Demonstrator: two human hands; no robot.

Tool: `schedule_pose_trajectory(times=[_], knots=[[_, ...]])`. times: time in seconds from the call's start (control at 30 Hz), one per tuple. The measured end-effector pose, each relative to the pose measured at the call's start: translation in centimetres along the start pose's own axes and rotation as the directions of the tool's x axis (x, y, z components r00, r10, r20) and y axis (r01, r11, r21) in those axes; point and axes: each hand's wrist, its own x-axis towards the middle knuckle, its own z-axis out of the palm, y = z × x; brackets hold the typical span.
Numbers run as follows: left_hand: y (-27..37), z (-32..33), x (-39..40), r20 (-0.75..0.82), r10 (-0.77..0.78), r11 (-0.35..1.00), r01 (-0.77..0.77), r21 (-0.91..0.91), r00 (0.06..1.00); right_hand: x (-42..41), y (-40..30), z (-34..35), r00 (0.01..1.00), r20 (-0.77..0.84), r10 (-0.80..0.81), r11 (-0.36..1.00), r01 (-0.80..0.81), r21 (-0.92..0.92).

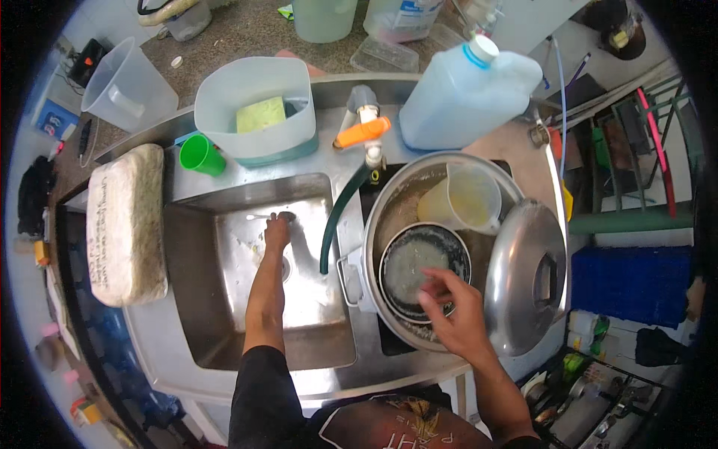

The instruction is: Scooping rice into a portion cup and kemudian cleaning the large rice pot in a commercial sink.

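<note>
My left hand (pixel 276 231) reaches down into the steel sink basin (pixel 258 348). Its fingers close around a slim spoon-like utensil (pixel 287 215) near the basin floor; its exact shape is too small to tell. Over the large metal pot (pixel 387 196) on the right, my right hand (pixel 457 314) holds nothing, with thumb and fingers apart and slightly blurred. Below those fingers is a round dark-rimmed bowl (pixel 415 261) with cloudy liquid, inside the pot. A clear plastic jug (pixel 474 196) leans there too. The pot's domed lid (pixel 521 280) rests tilted against its right side.
A green hose (pixel 336 219) hangs from the orange-handled tap (pixel 364 132). Behind stand a plastic tub (pixel 252 146) with a sponge (pixel 261 115) and a blue jerrycan (pixel 465 95). At left are a green cup (pixel 202 156) and a wrapped block (pixel 129 224) bearing writing.
</note>
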Motion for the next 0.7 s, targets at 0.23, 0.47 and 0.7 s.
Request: schedule_pose_trajectory(times=[0.23, 0.47, 0.7], knots=[[1.4, 2.1, 1.7, 0.039, -0.089, 0.996, 0.090, -0.007, 0.995, 17.5, 4.9, 14.0, 0.969, -0.244, 0.029, 0.948, 0.050, 0.315], [-2.8, 0.8, 3.7, -0.004, -0.092, 0.987, 0.091, 0.130, 0.996, 15.6, 2.6, 15.3, 0.963, -0.220, 0.154, 0.889, -0.038, 0.456], [0.2, -0.6, 3.6, 0.012, -0.032, 0.991, 0.030, 0.133, 0.999, 17.4, 3.7, 7.4, 0.954, -0.297, 0.030, 0.992, 0.008, 0.126]])
